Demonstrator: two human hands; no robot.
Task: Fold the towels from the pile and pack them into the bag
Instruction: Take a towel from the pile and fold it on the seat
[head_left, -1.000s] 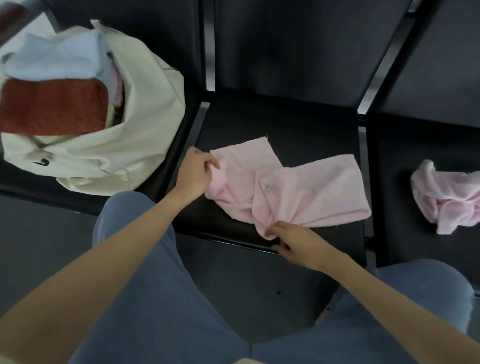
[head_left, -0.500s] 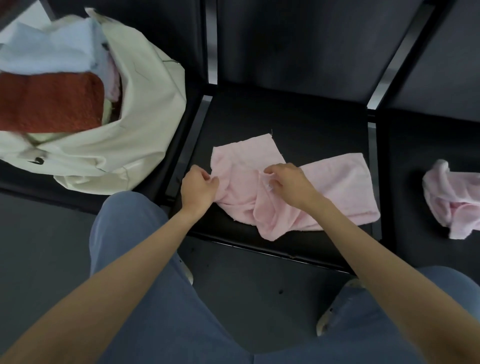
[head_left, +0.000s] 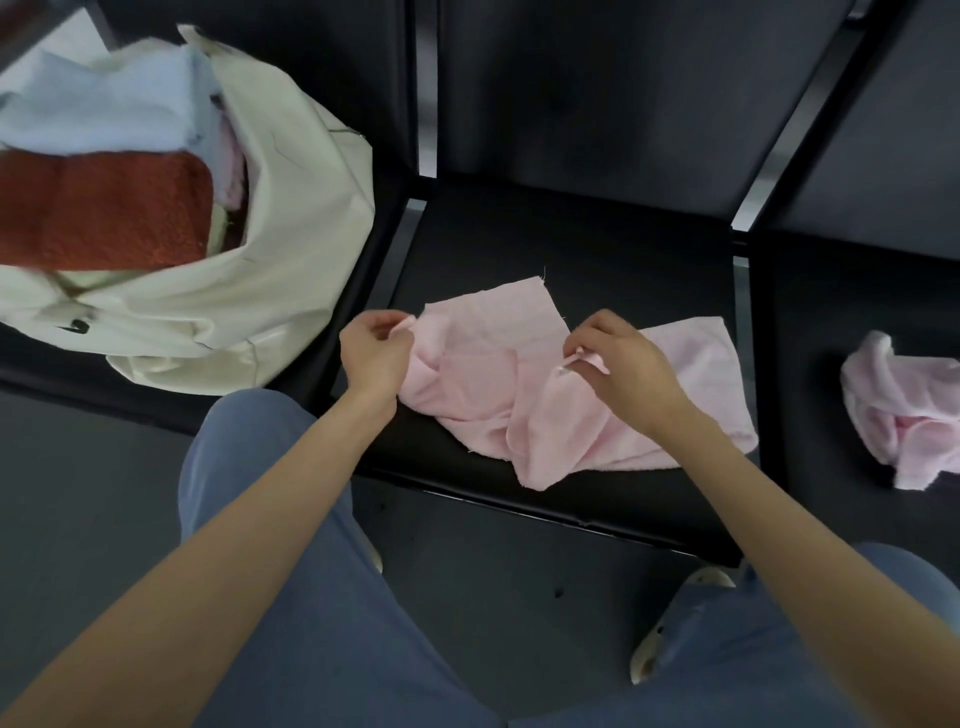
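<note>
Pink towel (head_left: 488, 364) lies rumpled on middle seat (head_left: 597, 249); left hand (head_left: 375, 349) grip pinches its left corner, right hand (head_left: 621, 358) grip pinches a centre edge, likely to spread it flat for folding. Bag (head_left: 291, 249) far left, part-filled

Rumpled pink towel (head_left: 483, 364) on the black seat; cream bag (head_left: 291, 260) of folded towels left of it.

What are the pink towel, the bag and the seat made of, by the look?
Pink towel: soft, thin terry-like cloth, matte; it drapes in limp folds and shows loose threads at a corner. Bag: cream woven fabric, probably canvas or cotton; it holds stiff creases. Seat: black, smooth, faintly glossy, maybe vinyl or plastic; cannot tell which.
</note>
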